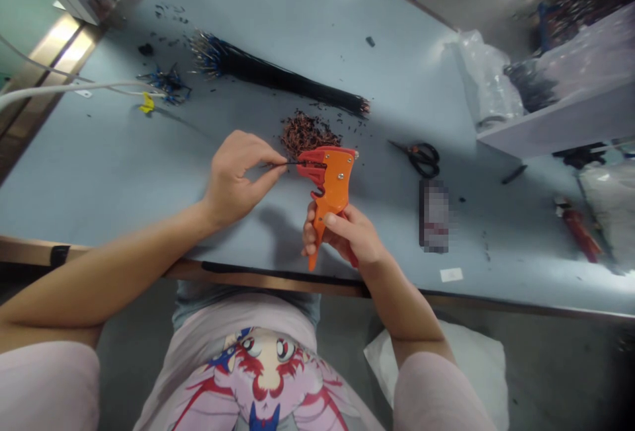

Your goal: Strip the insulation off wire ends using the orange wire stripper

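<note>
My left hand [243, 176] pinches a thin black wire [278, 164] between thumb and fingers. The wire's end reaches into the red jaws of an orange wire stripper [336, 176]. Around the stripper's handles my right hand [347, 233] is wrapped, holding it upright above the table. Just behind the jaws lies a heap of short brown and black scraps [307, 133]. Farther back rests a long bundle of black wires [292, 80], with blue and metal ends at the left and bare copper ends at the right.
Black-handled scissors [423, 158] and a blurred-out box [435, 216] lie to the right. A red-handled tool [578, 229] is farther right, below a shelf [560, 117] bearing plastic bags. At the left are a small blue-ended wire pile [169, 84] and a white cable [64, 88].
</note>
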The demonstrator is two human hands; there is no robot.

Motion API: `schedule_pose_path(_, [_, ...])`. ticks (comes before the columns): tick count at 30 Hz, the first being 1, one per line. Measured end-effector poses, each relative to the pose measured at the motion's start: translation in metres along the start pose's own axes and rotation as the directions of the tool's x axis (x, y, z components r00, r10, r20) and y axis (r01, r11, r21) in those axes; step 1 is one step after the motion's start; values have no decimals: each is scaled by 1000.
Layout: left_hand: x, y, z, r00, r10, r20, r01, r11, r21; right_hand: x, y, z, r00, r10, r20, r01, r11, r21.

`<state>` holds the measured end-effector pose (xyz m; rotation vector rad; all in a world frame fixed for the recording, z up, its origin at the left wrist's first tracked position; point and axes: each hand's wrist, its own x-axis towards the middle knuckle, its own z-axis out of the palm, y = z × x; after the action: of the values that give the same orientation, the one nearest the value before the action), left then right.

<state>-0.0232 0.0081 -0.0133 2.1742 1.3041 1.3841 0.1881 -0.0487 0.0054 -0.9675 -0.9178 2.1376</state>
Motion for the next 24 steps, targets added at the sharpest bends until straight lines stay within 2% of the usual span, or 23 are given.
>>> schedule_pose_path(9, [0,0,0,1000,-17,7,17,1000,9,0,0,-2,1000,3,-9,-3,999,-32])
schedule_pose_path(17, [1,1,-1,999,42,30,-43,999,21,0,0,3,1000,-14,-22,13,998,-60])
schedule_pose_path(21, [0,0,0,997,35,62,-38,998,48,4,4,0,998,-43,-54,40,998,-50])
schedule_pose_path(24, [2,-5,0,999,15,31,-17,997,72,7,3,-5,998,-56,-33,55,998,-31])
